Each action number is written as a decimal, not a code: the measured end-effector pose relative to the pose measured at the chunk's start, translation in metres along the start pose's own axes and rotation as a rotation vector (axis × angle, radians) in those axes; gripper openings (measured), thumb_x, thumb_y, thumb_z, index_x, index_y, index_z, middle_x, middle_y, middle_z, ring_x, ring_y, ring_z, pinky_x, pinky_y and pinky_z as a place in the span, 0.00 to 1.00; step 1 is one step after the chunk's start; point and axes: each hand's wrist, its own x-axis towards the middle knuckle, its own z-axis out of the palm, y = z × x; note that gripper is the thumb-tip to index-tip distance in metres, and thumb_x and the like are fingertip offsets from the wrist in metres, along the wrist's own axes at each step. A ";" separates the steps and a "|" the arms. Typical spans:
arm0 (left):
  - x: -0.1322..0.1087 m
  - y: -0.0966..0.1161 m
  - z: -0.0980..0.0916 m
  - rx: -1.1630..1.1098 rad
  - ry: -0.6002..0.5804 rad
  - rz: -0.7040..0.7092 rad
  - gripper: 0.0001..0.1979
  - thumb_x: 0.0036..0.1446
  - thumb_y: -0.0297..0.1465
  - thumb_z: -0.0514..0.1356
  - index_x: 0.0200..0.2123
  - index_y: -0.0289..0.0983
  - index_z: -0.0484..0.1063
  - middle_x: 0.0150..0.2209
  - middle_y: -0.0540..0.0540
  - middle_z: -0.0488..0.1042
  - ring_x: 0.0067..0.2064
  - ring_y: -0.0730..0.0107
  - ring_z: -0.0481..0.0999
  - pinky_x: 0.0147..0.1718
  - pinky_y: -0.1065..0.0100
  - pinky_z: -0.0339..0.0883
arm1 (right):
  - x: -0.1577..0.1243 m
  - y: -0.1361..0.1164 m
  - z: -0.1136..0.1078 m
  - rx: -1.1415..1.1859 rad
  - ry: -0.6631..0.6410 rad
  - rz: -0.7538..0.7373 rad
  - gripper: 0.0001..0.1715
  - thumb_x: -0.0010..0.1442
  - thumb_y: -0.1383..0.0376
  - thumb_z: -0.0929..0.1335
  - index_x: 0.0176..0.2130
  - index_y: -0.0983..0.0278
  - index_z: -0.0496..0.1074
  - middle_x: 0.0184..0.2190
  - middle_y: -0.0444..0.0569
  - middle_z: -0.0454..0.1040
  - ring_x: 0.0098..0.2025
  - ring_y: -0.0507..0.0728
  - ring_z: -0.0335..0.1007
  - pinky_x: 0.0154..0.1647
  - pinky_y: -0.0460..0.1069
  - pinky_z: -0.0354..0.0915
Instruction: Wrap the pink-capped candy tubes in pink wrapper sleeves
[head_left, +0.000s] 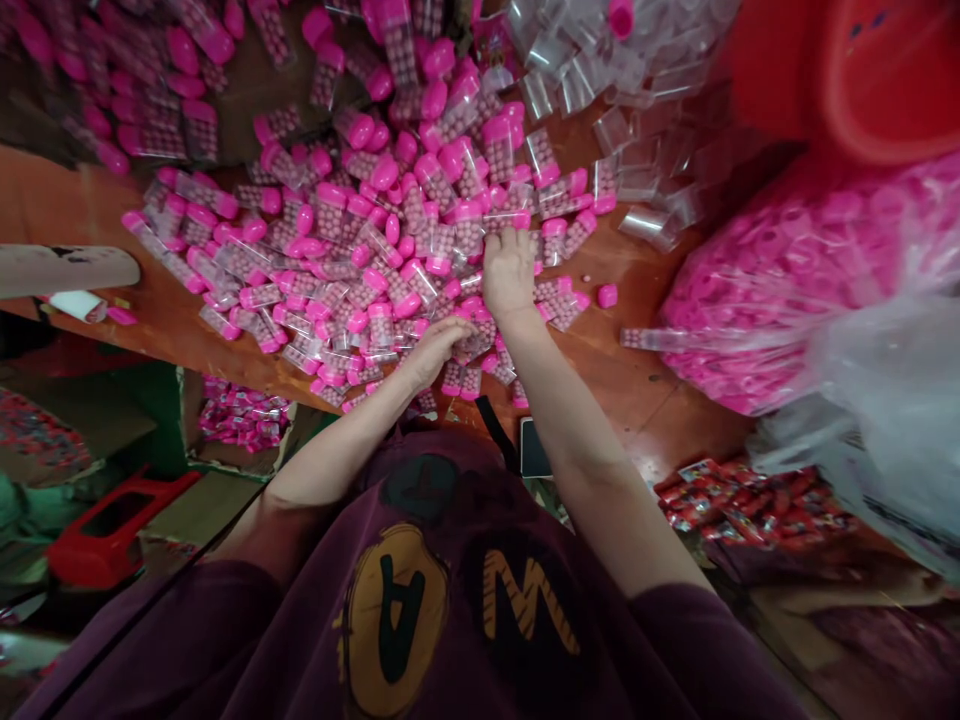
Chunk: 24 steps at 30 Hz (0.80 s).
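Note:
A wide heap of clear plastic bottles (330,260) with pink caps, full of small pink balls, spreads over the brown table. My left hand (439,350) is at the heap's near edge, fingers bent and drawn together beside several filled bottles. Whatever is between those fingertips is too small and blurred to name. Farther in and to the right, my right hand (511,268) reaches down among the bottles with its fingers curled. Its fingertips are hidden, so what they grip cannot be made out. A loose pink cap (607,295) lies right of it.
Empty clear tubes (645,150) are piled at the back right, near a red plastic container (892,80). A clear bag of pink caps (780,290) fills the right side. Red packets (750,505) lie below it. A box of pink pieces (244,415) stands at lower left.

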 end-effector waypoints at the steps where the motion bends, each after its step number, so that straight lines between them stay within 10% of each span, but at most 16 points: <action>1: -0.001 0.001 0.001 -0.011 -0.002 0.006 0.03 0.52 0.29 0.64 0.29 0.35 0.76 0.26 0.48 0.74 0.28 0.71 0.71 0.23 0.72 0.62 | 0.001 0.000 0.002 0.031 0.013 0.018 0.32 0.74 0.72 0.48 0.51 0.72 0.76 0.53 0.65 0.74 0.60 0.68 0.66 0.67 0.69 0.61; 8: 0.002 0.012 0.013 -0.152 -0.041 0.016 0.15 0.70 0.38 0.57 0.33 0.36 0.76 0.30 0.45 0.73 0.29 0.71 0.71 0.26 0.70 0.65 | 0.007 0.013 0.012 0.231 0.025 0.083 0.27 0.75 0.67 0.52 0.50 0.71 0.75 0.50 0.65 0.75 0.62 0.73 0.66 0.68 0.76 0.58; 17: -0.005 0.002 0.008 -0.164 -0.024 0.030 0.12 0.65 0.37 0.60 0.34 0.35 0.76 0.29 0.47 0.73 0.31 0.70 0.74 0.23 0.72 0.66 | 0.010 0.006 -0.014 0.166 -0.143 0.138 0.18 0.67 0.75 0.61 0.48 0.72 0.77 0.52 0.66 0.79 0.59 0.71 0.73 0.66 0.69 0.62; 24: 0.006 0.002 0.018 -0.185 0.043 0.073 0.09 0.65 0.32 0.59 0.34 0.35 0.77 0.32 0.47 0.77 0.31 0.73 0.74 0.27 0.72 0.66 | -0.073 0.010 -0.048 0.625 0.070 -0.073 0.11 0.70 0.66 0.65 0.48 0.62 0.77 0.46 0.51 0.81 0.47 0.59 0.75 0.54 0.57 0.71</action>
